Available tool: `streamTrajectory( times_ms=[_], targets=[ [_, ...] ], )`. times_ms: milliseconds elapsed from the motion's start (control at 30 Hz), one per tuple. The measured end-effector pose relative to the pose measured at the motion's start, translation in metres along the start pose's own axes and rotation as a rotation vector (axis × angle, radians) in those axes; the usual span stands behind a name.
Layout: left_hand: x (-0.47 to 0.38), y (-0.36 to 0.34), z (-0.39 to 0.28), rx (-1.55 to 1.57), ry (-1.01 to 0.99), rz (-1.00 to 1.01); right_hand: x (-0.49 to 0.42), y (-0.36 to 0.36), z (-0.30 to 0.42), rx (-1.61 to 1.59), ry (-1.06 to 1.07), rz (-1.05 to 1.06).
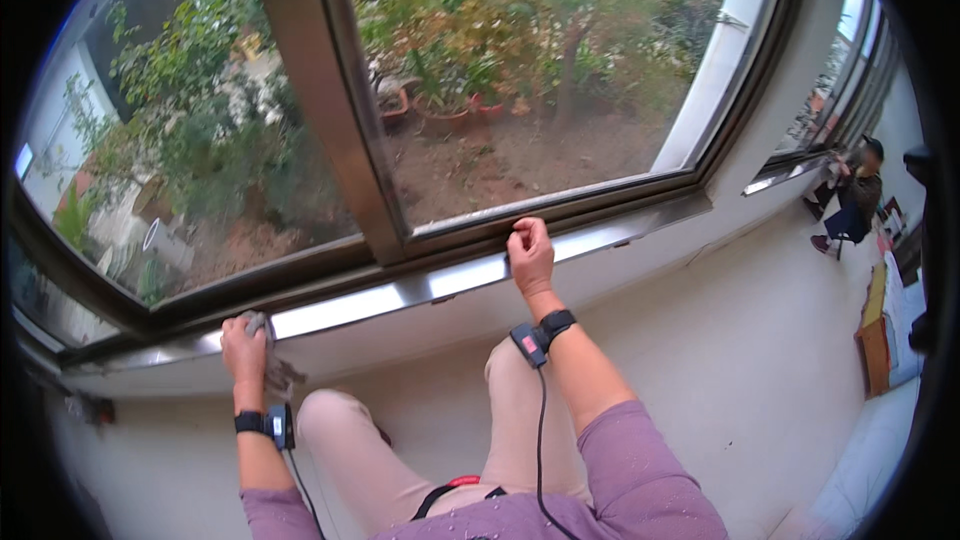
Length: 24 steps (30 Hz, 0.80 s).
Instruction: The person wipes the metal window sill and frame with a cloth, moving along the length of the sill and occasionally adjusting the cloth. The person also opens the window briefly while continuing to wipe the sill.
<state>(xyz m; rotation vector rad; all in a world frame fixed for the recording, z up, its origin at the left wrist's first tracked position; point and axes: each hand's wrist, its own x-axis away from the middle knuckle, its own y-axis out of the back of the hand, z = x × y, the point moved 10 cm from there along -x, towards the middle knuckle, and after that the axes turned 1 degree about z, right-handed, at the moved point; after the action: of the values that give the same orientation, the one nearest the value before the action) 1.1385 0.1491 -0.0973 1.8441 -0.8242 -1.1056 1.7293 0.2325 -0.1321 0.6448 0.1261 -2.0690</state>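
My left hand (pixel 244 356) grips a crumpled grey cloth (pixel 279 373) at the left part of the shiny metal window sill (pixel 337 313). One end of the cloth hangs down over the sill's front edge. My right hand (pixel 532 259) rests farther right, at the bottom rail of the brown metal window frame (pixel 615 204). Its fingers are curled, and whether anything small is between them is hidden. Between the hands, the upright window stile (pixel 330 105) meets the lower track. A black strap with a small device and cable circles each wrist.
Behind the glass (pixel 480 165) are soil, shrubs and potted plants (pixel 442 116). A white wall (pixel 465 319) runs below the sill, down to a pale floor (pixel 705 360). Another person (pixel 862 184) sits by a second window at far right, near a wooden box-like piece (pixel 874 330).
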Motion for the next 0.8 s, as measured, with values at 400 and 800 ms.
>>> streamTrajectory(
  times_ms=[400, 800],
  targets=[
    [-0.003, -0.008, 0.001, 0.057, -0.074, 0.034, -0.037, 0.206, -0.02, -0.401, -0.22, -0.632],
    [-0.003, 0.004, -0.013, 0.062, -0.194, 0.069, -0.031, 0.145, 0.036, -0.281, -0.172, -0.321]
  ],
)
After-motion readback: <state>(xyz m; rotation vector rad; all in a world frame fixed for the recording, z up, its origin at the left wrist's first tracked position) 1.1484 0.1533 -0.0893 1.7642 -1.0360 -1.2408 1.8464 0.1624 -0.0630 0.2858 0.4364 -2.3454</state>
